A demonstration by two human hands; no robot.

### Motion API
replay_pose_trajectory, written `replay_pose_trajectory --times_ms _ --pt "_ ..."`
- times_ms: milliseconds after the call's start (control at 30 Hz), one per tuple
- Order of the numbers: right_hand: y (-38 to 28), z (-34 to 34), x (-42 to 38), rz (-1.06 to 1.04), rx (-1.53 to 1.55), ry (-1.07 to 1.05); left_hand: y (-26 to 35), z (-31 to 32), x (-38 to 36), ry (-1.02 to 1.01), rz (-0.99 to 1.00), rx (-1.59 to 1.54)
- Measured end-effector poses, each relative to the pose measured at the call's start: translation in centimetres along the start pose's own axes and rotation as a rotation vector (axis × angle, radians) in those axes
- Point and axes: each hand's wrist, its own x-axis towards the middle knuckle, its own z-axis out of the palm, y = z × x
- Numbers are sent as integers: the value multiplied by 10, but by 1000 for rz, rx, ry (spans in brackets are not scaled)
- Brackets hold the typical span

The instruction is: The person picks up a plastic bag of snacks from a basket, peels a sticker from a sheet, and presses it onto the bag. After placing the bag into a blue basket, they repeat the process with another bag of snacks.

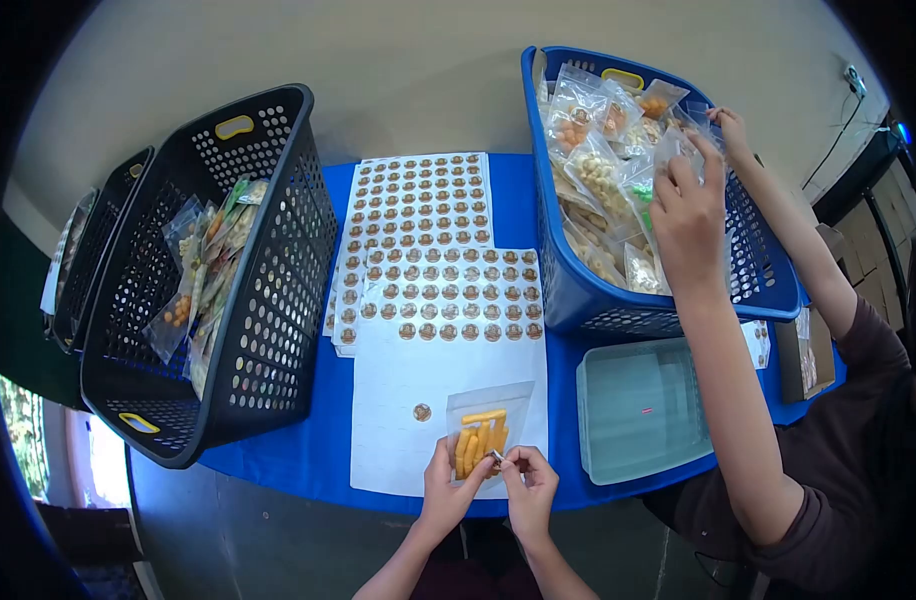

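My left hand is closed on the lower left edge of a clear plastic bag of yellow stick-shaped snacks. My right hand pinches a small sticker, its pale edge showing, against the lower front of the bag. The sticker's face is mostly hidden by the fingers. Beneath the bag lies a white sticker sheet, its lower part mostly bare backing. One round brown sticker sits alone there, and rows of the same stickers fill the upper part.
More sticker sheets lie behind. At left stands a black basket holding some snack bags. A blue basket full of snack bags is at right, with another person's hands in it. A translucent tub sits in front.
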Motion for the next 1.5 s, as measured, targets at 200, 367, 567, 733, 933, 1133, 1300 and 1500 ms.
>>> replay_pose_trajectory --times_ms 200,367,567,733,933,1133,1300,1500 --pt "7 6 -7 -35 227 169 -16 -2 -5 115 44 127" --pt "-9 -6 8 -75 128 167 -14 -28 -2 244 -31 -321" --pt "-15 13 1 -26 -153 -125 -4 -27 -5 139 -13 -284" --pt "-9 19 -1 -131 -155 -104 -6 -28 -11 113 -20 -154" --pt "-11 19 8 -211 -160 -65 -13 -35 -16 144 -86 -244" --pt "-4 27 -3 -143 -309 -169 -12 -35 -17 160 -33 -253" --pt "2 27 -4 -234 -281 -30 -7 -29 -18 157 -90 -230" --pt "0 20 -15 -463 -360 15 -14 -28 -10 188 -174 -221"
